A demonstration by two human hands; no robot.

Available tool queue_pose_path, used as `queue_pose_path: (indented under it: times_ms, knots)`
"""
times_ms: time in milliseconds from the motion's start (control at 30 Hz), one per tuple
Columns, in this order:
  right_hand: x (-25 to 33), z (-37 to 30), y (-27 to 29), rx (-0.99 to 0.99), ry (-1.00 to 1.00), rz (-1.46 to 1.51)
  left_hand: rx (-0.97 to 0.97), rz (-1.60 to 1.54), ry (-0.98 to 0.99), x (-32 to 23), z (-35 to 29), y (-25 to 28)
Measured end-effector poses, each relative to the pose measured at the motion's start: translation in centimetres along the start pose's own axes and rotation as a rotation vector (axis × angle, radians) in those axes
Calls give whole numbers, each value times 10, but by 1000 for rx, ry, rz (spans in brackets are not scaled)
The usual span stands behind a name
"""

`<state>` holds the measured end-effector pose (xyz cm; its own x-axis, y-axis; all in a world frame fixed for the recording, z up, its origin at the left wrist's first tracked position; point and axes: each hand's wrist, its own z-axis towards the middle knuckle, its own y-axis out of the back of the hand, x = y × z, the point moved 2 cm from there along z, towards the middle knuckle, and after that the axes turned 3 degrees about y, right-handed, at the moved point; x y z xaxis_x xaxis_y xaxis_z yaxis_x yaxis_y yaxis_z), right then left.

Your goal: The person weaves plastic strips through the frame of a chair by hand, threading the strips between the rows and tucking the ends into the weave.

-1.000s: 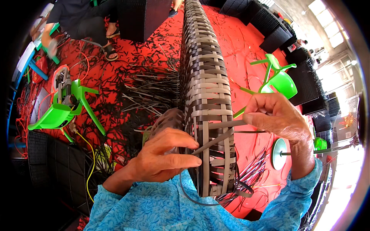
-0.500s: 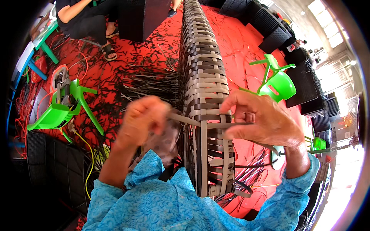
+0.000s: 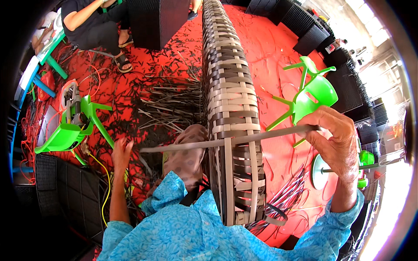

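Note:
A long panel woven from brown and grey flat strips (image 3: 230, 93) stands on edge in front of me, running away from my body. Across its near end lies a grey-brown weaving strip (image 3: 183, 146), threaded past the lengthwise strips and reaching out on both sides. My right hand (image 3: 333, 139) pinches the strip's right end between thumb and fingers. On the left, my left hand (image 3: 121, 155) is raised just beyond the strip's other end, apart from it, fingers stretched and holding nothing. At the panel's near end the crosswise weave is loose, with gaps.
Green plastic chairs stand left (image 3: 63, 137) and right (image 3: 320, 95), the left one bearing a tool. Loose dark strips (image 3: 174, 102) lie on the red floor (image 3: 274, 56). A seated person (image 3: 93, 30) is beside a dark woven piece (image 3: 152, 21). A yellow cable (image 3: 103, 174) runs at left.
My hands have moved apart, the left outward and down, the right outward. The strip now stretches straight across the panel, and its left end is out of my left hand.

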<state>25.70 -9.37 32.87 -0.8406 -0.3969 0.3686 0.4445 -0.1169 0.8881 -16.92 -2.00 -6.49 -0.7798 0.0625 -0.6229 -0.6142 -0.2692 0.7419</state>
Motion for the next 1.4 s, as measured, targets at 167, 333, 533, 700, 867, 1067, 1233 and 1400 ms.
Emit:
queue_pose_path:
  times_ms: [167,333,533,700,867,1067,1233,1400]
  knots:
    - [16,5,-1,18,33,-107,594,-1295,-258,-262,24,51]
    - [30,13,-15,6,203,-351,1078,-907,-313,-270,23,73]
    - [4,2,6,-162,199,-679,729,-625,206,-54,59,41]
    - [-1,-4,-18,-68,108,-290,588,490,-123,-37,37,55]
    - [-3,5,-29,-49,59,83,684,-982,-240,-244,30,65]
    - [-1,4,-36,54,52,347,961,-818,-296,-282,26,75]
    - [-6,-5,-39,28,-60,471,805,-894,-23,-193,42,38]
    - [-41,-25,-70,62,-286,808,642,-827,-255,-246,33,66]
